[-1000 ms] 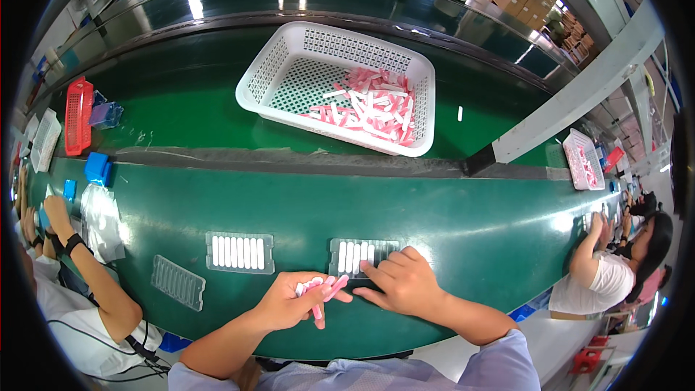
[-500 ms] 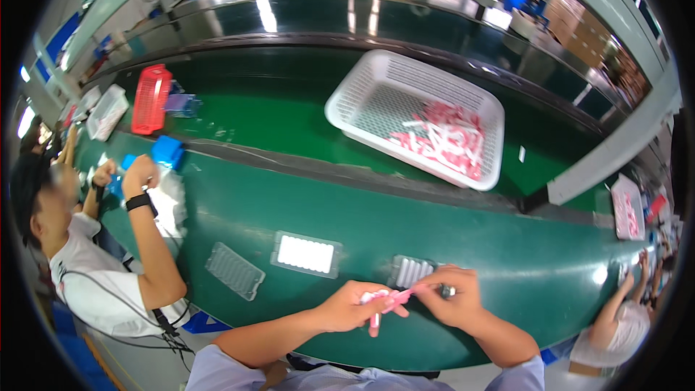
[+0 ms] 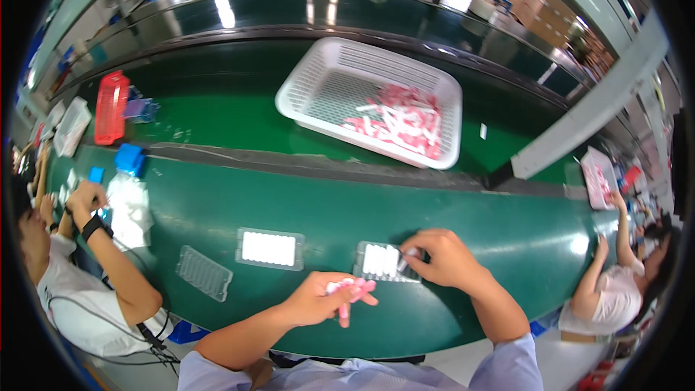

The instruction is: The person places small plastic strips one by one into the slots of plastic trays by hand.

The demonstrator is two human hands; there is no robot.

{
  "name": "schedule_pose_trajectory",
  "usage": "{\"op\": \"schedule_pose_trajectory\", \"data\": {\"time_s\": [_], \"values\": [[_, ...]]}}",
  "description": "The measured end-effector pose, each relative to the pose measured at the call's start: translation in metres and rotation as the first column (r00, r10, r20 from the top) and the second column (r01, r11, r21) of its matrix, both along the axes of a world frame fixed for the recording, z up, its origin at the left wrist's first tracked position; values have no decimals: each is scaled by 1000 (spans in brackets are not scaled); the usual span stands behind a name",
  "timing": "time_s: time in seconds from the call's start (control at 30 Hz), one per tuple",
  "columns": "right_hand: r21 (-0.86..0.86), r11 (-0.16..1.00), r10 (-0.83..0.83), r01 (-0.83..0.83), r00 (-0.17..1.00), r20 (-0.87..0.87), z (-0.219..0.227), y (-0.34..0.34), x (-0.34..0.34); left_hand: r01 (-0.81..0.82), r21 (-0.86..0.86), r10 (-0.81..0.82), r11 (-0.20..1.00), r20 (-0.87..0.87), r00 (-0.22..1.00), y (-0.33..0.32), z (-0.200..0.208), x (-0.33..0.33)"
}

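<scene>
My left hand (image 3: 313,300) is closed around several small pink and white tube-shaped pieces (image 3: 352,291), whose pink ends stick out past the fingers. My right hand (image 3: 447,259) pinches a small pale tube-shaped piece (image 3: 405,261) at the right end of a clear plastic tray (image 3: 368,274). White pieces lie side by side in that tray; the fingers partly hide its right end. Left of it lies a second clear tray (image 3: 300,263) filled with a row of white pieces. Farther left is a clear ridged tray (image 3: 205,273) with nothing visible in it.
A white basket (image 3: 304,94) holding pink and white pieces stands beyond the dark ledge. A red basket (image 3: 111,108) and blue blocks (image 3: 130,159) are at the left. A slanted metal post (image 3: 579,112) rises at the right. Co-workers sit on both sides.
My right hand has left the pink pieces by my left hand and moved to the tray, where more white pieces now show. The whole view has shifted; my left hand still holds its pieces.
</scene>
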State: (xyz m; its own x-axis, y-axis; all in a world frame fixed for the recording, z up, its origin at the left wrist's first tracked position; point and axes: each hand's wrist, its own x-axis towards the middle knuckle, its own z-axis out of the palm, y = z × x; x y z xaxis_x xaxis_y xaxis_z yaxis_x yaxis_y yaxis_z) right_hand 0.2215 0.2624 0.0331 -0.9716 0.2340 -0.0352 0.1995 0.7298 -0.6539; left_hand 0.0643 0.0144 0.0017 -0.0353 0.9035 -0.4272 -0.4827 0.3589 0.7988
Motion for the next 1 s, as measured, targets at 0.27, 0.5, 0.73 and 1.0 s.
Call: {"op": "schedule_pose_trajectory", "data": {"time_s": [0.27, 0.5, 0.73, 1.0], "values": [[-83, 996, -26, 36, 993, 116, -3, 5, 0, 20, -2, -20, 1000, -36, 999, 6, -2, 2], [-303, 938, -166, 167, 986, 31, -3, -10, -1, -14, -30, 13, 999, -27, 1000, 6, -1, 4], [-368, 928, 11, -59, 991, -130, -3, -52, -8, -16, -43, 15, 999, -30, 999, 8, 3, 1], [-827, 526, -359, 200, 933, -2, -16, 9, 12, -57, -56, 57, 997, -13, 998, 6, 2, 2]]}}
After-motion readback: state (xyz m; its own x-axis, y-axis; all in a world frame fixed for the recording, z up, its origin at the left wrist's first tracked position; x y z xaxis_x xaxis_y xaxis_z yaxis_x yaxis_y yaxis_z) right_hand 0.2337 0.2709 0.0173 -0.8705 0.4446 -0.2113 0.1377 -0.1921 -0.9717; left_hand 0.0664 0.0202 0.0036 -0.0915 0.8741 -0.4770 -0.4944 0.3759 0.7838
